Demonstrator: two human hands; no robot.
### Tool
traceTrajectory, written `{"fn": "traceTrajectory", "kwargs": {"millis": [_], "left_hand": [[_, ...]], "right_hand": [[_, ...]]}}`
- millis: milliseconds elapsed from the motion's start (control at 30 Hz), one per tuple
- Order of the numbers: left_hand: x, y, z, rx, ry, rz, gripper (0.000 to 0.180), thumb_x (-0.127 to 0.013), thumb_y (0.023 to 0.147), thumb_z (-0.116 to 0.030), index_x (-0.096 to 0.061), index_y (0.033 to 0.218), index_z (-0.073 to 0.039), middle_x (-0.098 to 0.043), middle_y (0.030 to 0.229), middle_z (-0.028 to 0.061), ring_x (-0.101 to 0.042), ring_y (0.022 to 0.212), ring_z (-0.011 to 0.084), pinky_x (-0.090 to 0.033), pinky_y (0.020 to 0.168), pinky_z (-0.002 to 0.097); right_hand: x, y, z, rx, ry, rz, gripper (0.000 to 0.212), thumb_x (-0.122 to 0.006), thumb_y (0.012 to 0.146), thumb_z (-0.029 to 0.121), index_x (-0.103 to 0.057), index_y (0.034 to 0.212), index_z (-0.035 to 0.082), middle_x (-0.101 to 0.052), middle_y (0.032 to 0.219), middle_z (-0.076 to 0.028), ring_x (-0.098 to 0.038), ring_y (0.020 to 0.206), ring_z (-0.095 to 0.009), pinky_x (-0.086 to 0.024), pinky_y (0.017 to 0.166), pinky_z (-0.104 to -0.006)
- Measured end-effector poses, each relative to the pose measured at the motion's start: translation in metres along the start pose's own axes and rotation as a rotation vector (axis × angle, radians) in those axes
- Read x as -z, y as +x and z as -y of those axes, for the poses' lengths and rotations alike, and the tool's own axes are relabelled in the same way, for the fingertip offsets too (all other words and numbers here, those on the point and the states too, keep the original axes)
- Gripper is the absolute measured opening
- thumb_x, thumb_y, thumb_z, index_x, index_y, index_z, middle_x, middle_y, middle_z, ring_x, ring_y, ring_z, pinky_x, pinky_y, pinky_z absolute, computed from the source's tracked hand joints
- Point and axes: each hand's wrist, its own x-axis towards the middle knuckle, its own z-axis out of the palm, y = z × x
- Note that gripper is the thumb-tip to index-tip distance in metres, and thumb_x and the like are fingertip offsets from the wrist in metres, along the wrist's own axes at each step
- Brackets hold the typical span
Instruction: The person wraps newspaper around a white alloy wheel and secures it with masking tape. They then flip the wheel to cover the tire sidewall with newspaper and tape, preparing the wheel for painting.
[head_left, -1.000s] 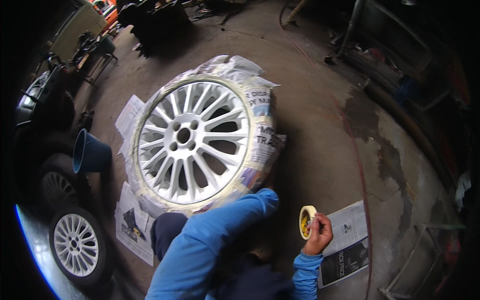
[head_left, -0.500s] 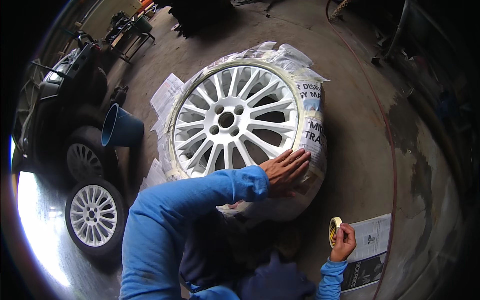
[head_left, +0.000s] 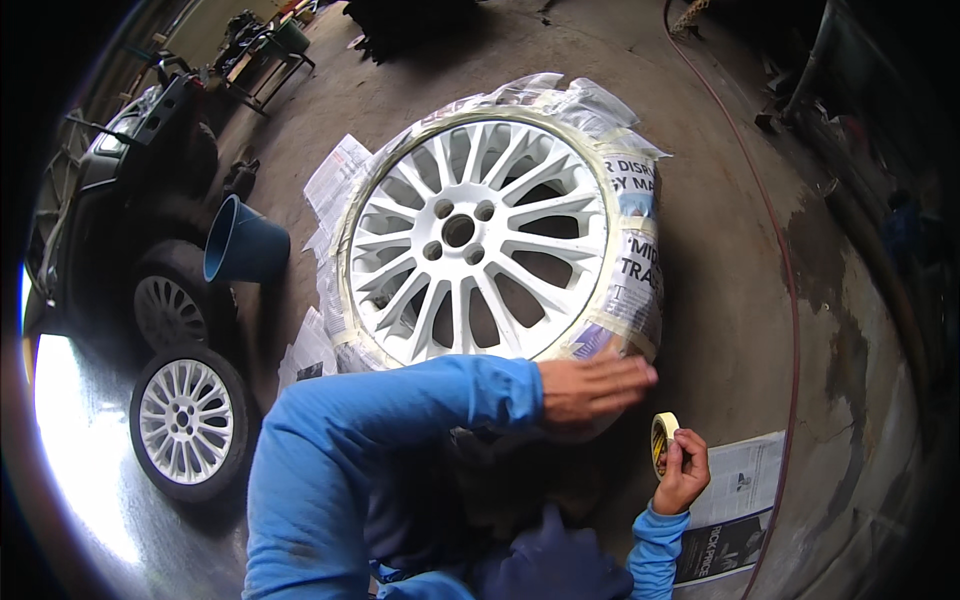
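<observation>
A white multi-spoke wheel (head_left: pixel 459 204) lies face up on its tyre in the middle. Newspaper sheets (head_left: pixel 634 265) wrap the tyre, fixed with strips of pale masking tape around the rim. My left hand (head_left: pixel 597 388) is stretched out flat over the wheel's near right side, fingers extended and holding nothing. Whether it touches the paper is unclear. Off to the lower right, my right hand (head_left: pixel 684 474) pinches a roll of masking tape (head_left: pixel 662 440) upright between thumb and fingers. My left sleeve hides the wheel's near edge.
A folded newspaper (head_left: pixel 745 480) lies on the floor at right, beside a long thin hose (head_left: pixel 785 260). To the left stand a blue bucket (head_left: pixel 255 245), another white wheel with tyre (head_left: pixel 187 422) and a dark vehicle (head_left: pixel 110 190). A small bench (head_left: pixel 262 75) is farther back.
My left hand has slid from the wheel's rim toward the near right, over the papered tyre's edge, uncovering part of the paper. My right hand keeps the tape roll, moved slightly up.
</observation>
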Motion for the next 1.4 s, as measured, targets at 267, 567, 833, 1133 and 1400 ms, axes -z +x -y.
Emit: {"fn": "traceTrajectory", "kwargs": {"millis": [267, 567, 833, 1133, 1400], "left_hand": [[0.019, -0.046, -0.006, 0.601, -0.046, 0.233, 0.103, -0.061, 0.073, -0.053, -0.014, 0.137, 0.013, -0.012, 0.144, 0.0323, -0.012, 0.136, 0.0441, -0.017, 0.110, 0.0522], [0.011, -0.047, -0.010, 0.640, -0.201, 0.162, 0.107, -0.063, 0.072, -0.052, -0.008, 0.139, 0.012, -0.006, 0.146, 0.0317, -0.008, 0.137, 0.0437, -0.015, 0.110, 0.0537], [0.004, -0.039, 0.020, 0.583, -0.089, 0.145, 0.104, -0.054, 0.075, -0.059, -0.007, 0.142, 0.005, -0.004, 0.150, 0.0238, -0.006, 0.139, 0.0374, -0.012, 0.109, 0.0554], [-0.007, -0.045, 0.019, 0.572, -0.100, 0.106, 0.111, -0.057, 0.071, -0.063, -0.007, 0.142, 0.006, -0.003, 0.150, 0.0249, -0.004, 0.140, 0.0370, -0.013, 0.108, 0.0582], [-0.017, -0.049, 0.019, 0.537, -0.087, -0.088, 0.111, -0.065, 0.065, -0.056, -0.014, 0.139, 0.009, -0.010, 0.148, 0.0261, -0.013, 0.138, 0.0371, -0.015, 0.110, 0.0545]], "right_hand": [[0.026, -0.016, -0.022, -0.118, 0.000, -0.051, 0.007, -0.055, 0.086, 0.000, -0.059, 0.092, 0.000, -0.059, 0.101, -0.009, -0.052, 0.065, -0.009, -0.043, 0.054, -0.0195], [0.015, -0.006, -0.035, -0.097, 0.019, -0.020, 0.007, -0.056, 0.085, -0.001, -0.059, 0.092, -0.001, -0.060, 0.101, -0.010, -0.053, 0.068, -0.009, -0.045, 0.056, -0.0209], [0.004, 0.002, -0.041, -0.147, 0.071, 0.062, 0.008, -0.055, 0.085, -0.002, -0.059, 0.093, -0.001, -0.059, 0.101, -0.009, -0.053, 0.067, -0.008, -0.045, 0.058, -0.0208], [-0.039, -0.007, -0.025, -0.227, 0.213, 0.081, 0.009, -0.056, 0.085, 0.000, -0.060, 0.093, 0.001, -0.060, 0.100, -0.008, -0.052, 0.064, -0.008, -0.044, 0.054, -0.0194], [-0.041, 0.011, -0.001, -0.343, -0.088, 0.547, 0.010, -0.058, 0.087, 0.008, -0.061, 0.093, 0.001, -0.062, 0.088, -0.005, -0.053, 0.062, -0.007, -0.044, 0.053, -0.0193]]}}
